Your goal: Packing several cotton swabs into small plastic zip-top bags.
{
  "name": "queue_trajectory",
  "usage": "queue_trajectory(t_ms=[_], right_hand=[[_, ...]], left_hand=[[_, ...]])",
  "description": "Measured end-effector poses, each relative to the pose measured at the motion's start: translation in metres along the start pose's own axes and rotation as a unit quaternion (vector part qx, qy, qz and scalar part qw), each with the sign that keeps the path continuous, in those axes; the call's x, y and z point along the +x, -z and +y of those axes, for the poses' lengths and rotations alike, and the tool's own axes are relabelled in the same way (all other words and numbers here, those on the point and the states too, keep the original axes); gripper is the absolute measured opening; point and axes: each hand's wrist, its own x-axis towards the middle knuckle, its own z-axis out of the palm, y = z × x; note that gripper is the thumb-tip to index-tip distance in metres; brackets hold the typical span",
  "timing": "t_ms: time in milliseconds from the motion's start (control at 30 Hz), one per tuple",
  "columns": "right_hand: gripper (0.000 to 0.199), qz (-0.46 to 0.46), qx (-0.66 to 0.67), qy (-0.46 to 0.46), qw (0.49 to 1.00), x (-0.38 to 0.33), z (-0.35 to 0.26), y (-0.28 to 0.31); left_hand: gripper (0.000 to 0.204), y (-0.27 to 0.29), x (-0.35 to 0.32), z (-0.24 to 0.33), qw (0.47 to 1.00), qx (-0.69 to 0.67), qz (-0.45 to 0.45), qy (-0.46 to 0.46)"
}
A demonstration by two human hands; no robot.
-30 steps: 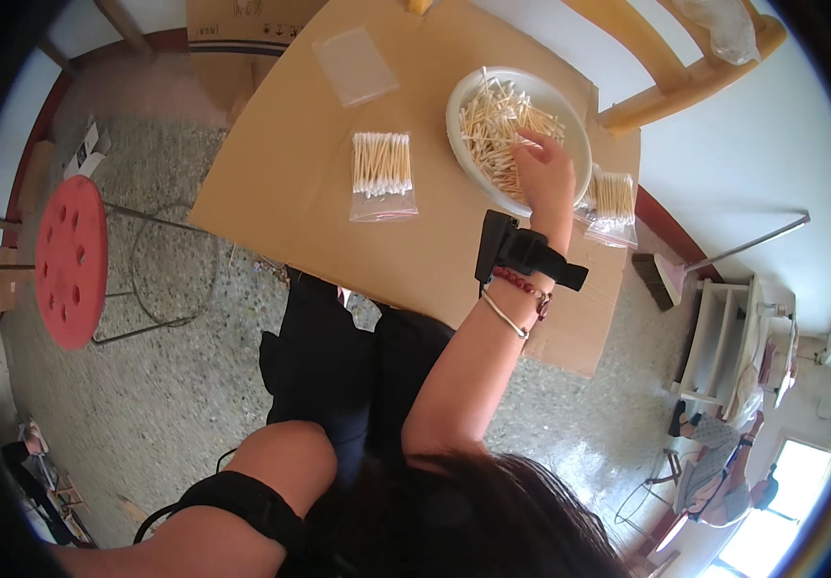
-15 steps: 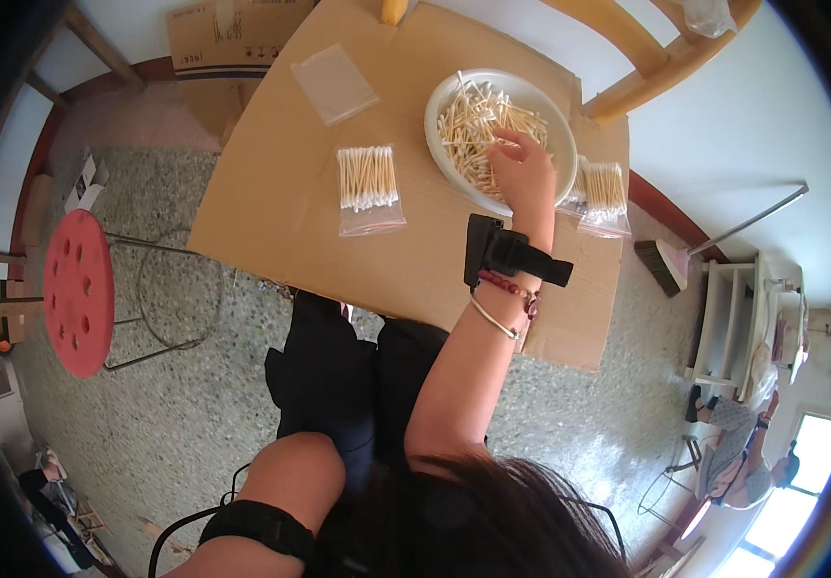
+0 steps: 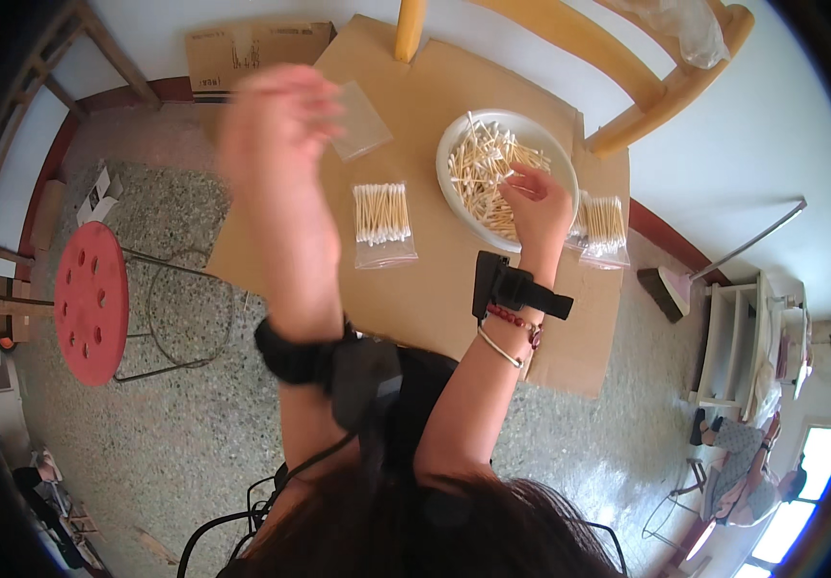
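Observation:
My right hand is over the white bowl, its fingers pinched at the loose cotton swabs heaped there. How many swabs it grips is hidden. Blurred by motion, my left hand hangs above the far left part of the cardboard, beside an empty clear bag; its finger posture is smeared. Left of the bowl lies a clear bag of swabs in a neat row. Another bag of swabs rests at the bowl's right side.
Flat cardboard covers the work surface. A wooden chair back rises behind it, with a plastic bag on top. To the left stands a red stool; a broom leans at right. Another person sits far right.
My left arm has risen from my lap and reached forward over the cardboard's left side. My right hand stays over the bowl. The whole view has shifted slightly, with things lower in it.

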Motion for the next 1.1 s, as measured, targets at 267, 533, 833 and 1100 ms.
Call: queue_trajectory(t_ms=[267, 533, 833, 1100], right_hand=[[0.017, -0.035, 0.168, -0.010, 0.985, -0.019, -0.049, -0.009], [0.025, -0.111, 0.483, -0.123, 0.860, -0.040, -0.067, 0.001], [0.026, -0.120, 0.387, -0.097, 0.909, -0.039, -0.073, -0.017], [0.025, -0.115, 0.315, -0.043, 0.941, -0.040, -0.073, -0.026]], left_hand=[[0.018, 0.008, -0.024, -0.068, 0.968, 0.183, -0.140, 0.103], [0.017, 0.013, -0.033, -0.072, 0.959, 0.202, -0.153, 0.123], [0.017, 0.004, -0.027, -0.067, 0.950, 0.252, -0.155, 0.097], [0.013, -0.010, -0.034, -0.072, 0.947, 0.258, -0.189, 0.030]])
